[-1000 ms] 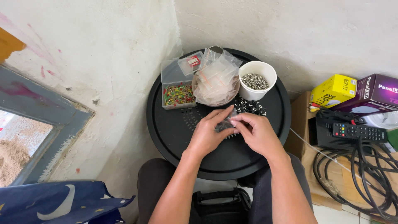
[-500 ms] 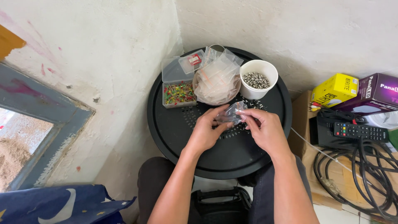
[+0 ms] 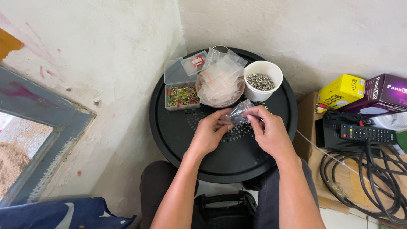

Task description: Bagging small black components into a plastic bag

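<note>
Both of my hands hold one small clear plastic bag (image 3: pixel 239 112) above the round black table (image 3: pixel 178 135). My left hand (image 3: pixel 210 132) pinches its near end and my right hand (image 3: pixel 267 129) grips its right side. Just behind the bag stands a white cup (image 3: pixel 263 79) filled with small silvery metal parts. To the cup's left a shallow bowl (image 3: pixel 221 81) is heaped with more empty clear bags. A clear box (image 3: pixel 181 96) of red, green and yellow bits sits at the table's back left.
A plastered wall corner closes in behind and to the left of the table. On the right lie a black remote (image 3: pixel 366 133), coiled black cables (image 3: pixel 369 174), a yellow carton (image 3: pixel 341 91) and a purple carton (image 3: pixel 388 93). My knees and a black bag (image 3: pixel 222 210) are below the table.
My hands have lifted from the table's perforated middle, and the clear bag is now raised between them, held more open toward the white cup.
</note>
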